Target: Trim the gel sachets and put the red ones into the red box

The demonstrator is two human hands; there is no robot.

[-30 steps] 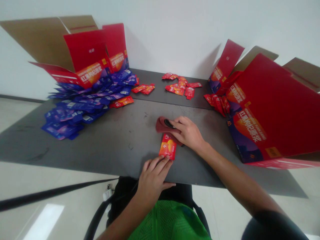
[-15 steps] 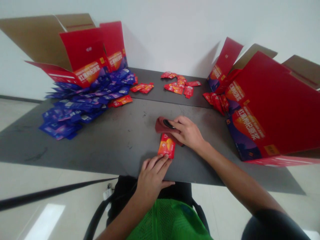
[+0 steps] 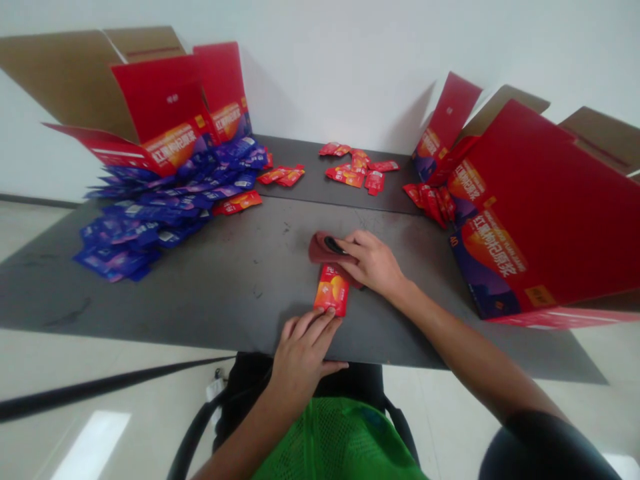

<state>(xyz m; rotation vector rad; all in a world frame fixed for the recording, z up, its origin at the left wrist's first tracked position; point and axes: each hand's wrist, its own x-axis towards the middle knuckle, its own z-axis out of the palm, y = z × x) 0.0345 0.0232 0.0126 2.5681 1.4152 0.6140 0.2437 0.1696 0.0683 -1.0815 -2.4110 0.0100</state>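
Note:
A red and orange sachet (image 3: 332,292) lies flat on the grey table in front of me. The fingertips of my left hand (image 3: 305,343) press on its near edge, with fingers stretched and the thumb apart at the table's edge. My right hand (image 3: 375,261) grips a folded brownish-red cloth (image 3: 320,248), which covers the sachet's far end. A dark oval patch shows on the cloth beneath my fingers; I cannot make out what it is.
Blue sachets (image 3: 165,200) lie heaped before an open red carton (image 3: 160,93) on the left. Several red sachets (image 3: 350,175) are scattered at the back. More red sachets (image 3: 433,202) sit beside a large red carton (image 3: 545,213) on the right. A wall stands behind the table.
The view has shifted very slightly. Both hands, the cloth and the sachet keep almost the same positions.

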